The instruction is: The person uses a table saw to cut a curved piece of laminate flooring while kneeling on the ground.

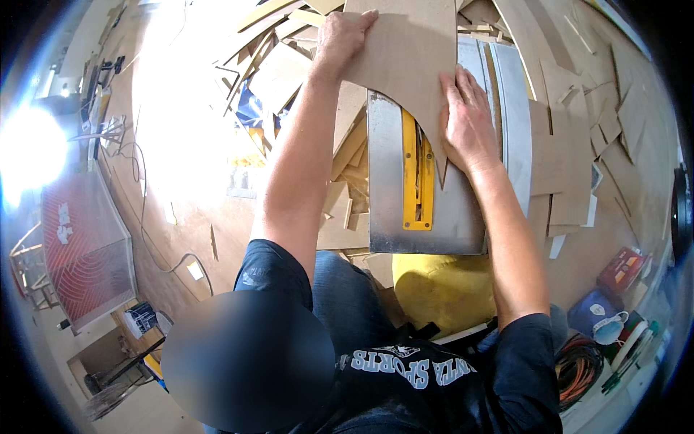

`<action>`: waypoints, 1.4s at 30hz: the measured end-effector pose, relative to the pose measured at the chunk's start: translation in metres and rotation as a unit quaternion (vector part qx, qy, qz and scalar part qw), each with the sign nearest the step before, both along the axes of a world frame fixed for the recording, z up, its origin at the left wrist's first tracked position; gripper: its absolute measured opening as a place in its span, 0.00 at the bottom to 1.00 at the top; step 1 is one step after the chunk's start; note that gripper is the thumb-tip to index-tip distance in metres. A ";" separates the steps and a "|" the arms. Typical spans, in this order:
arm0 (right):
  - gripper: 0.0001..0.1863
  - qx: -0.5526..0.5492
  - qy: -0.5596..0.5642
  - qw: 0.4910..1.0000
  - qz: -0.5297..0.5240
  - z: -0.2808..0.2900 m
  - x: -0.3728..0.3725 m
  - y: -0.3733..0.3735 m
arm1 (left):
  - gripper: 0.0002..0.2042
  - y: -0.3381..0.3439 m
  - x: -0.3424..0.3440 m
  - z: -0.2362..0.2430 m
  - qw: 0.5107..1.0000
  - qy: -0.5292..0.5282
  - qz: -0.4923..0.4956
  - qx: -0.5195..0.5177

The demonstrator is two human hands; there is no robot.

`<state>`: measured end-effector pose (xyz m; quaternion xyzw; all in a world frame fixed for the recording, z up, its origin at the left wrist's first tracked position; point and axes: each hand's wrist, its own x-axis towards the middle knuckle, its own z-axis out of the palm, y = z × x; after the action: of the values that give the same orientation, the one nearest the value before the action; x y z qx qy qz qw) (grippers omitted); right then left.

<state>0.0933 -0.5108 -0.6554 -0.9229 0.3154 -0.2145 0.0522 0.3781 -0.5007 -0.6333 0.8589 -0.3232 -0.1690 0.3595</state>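
Note:
A thin wooden board [405,54] with a curved cutout and a pointed tail lies on the grey metal table of a table saw [385,166]. The board partly covers the yellow insert plate [417,195], which has a long slot. At the board's far left edge, my left hand [345,42] grips it, fingers curled at the edge. My right hand [468,119] rests along the right edge beside the tail, fingers stretched forward and lying flat. Close by my right hand, pale grey metal rails [510,108] run along the right of the saw table.
Wood offcuts [278,76] pile up left of the saw, and flat panels [571,145] lie to the right. A yellow rounded object [441,289] sits below the front edge. A cable [144,210] trails over the floor; coiled hoses [580,369] lie at lower right.

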 end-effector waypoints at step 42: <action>0.24 -0.032 -0.021 0.998 0.041 -0.013 0.026 -0.030 | 0.31 -0.022 0.024 -0.007 0.976 0.152 -0.005 -0.154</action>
<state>0.1193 -0.5411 -0.6684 -0.9316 0.2689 -0.2415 0.0385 0.4018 -0.5228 -0.6406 0.7556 -0.2913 -0.2475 0.5319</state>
